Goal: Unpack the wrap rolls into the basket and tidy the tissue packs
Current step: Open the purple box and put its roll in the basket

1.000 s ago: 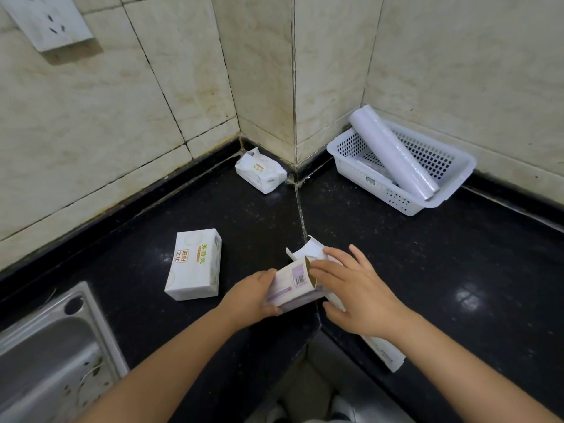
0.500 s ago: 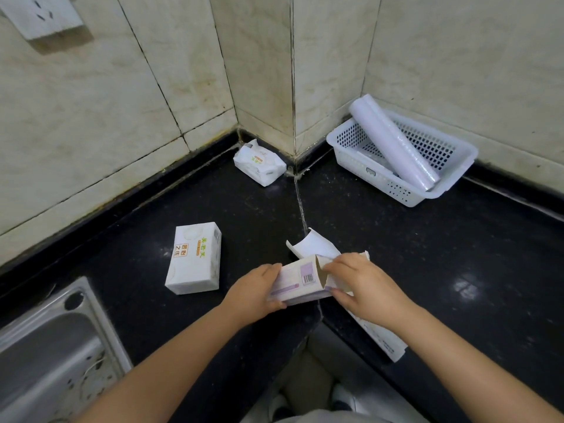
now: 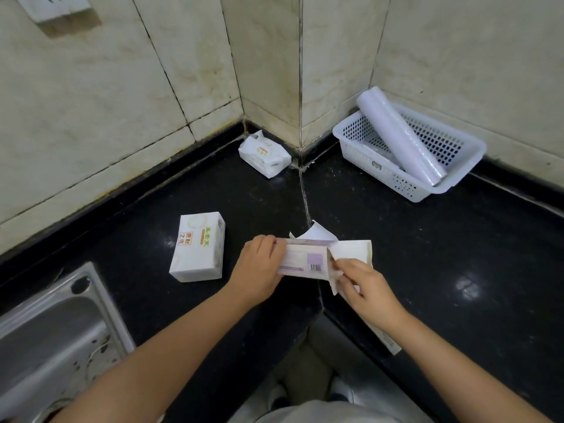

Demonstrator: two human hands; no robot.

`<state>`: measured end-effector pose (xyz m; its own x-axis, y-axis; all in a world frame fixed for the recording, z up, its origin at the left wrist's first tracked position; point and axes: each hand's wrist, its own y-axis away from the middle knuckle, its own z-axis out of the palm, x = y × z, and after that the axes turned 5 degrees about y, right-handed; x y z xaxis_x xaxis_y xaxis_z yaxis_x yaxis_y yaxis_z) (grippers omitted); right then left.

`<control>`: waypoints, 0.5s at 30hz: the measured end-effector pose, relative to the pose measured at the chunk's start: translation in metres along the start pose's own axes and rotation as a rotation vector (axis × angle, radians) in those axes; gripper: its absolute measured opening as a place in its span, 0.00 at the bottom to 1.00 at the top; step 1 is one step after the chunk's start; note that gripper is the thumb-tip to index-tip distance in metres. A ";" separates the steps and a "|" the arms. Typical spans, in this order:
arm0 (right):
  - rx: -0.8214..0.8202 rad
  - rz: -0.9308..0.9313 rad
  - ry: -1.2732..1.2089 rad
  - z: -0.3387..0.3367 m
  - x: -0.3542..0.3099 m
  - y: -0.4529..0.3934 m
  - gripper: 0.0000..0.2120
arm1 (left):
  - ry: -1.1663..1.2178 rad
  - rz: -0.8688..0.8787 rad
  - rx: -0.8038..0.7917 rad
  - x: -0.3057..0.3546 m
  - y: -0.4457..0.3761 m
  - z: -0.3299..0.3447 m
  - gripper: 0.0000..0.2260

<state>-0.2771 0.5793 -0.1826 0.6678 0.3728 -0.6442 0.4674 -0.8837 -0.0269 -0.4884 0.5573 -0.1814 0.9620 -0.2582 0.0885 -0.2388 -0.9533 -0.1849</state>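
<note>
Black counter (image 3: pixel 427 254): wrap box (image 3: pixel 302 262) gripped between left hand (image 3: pixel 259 267) and right hand (image 3: pixel 363 285).

My two forearms are bare, no sleeves; at six o'clock, my pale grey garment (image 3: pixel 332 415) shows.

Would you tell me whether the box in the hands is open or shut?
Open: the right hand folds back the end flap of the wrap box.
</note>
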 end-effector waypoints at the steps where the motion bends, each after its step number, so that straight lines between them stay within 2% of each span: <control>1: 0.044 0.014 -0.024 -0.002 -0.002 -0.002 0.16 | -0.025 0.031 0.033 -0.003 -0.004 -0.006 0.24; 5: 0.210 -0.005 -0.122 -0.017 -0.014 -0.020 0.18 | -0.082 0.146 0.105 -0.015 -0.020 -0.030 0.28; 7: 0.199 -0.072 -0.084 -0.028 -0.022 -0.031 0.20 | -0.077 0.170 0.116 -0.020 -0.026 -0.043 0.29; 10: 0.204 -0.179 -0.012 -0.046 -0.035 -0.049 0.22 | -0.106 0.168 0.119 -0.028 -0.039 -0.064 0.25; 15: 0.212 -0.260 0.012 -0.079 -0.054 -0.080 0.20 | -0.201 0.143 0.169 -0.040 -0.063 -0.095 0.24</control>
<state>-0.3047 0.6520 -0.0847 0.5492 0.5959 -0.5859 0.4931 -0.7971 -0.3485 -0.5240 0.6126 -0.0803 0.9310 -0.3362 -0.1423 -0.3650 -0.8654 -0.3433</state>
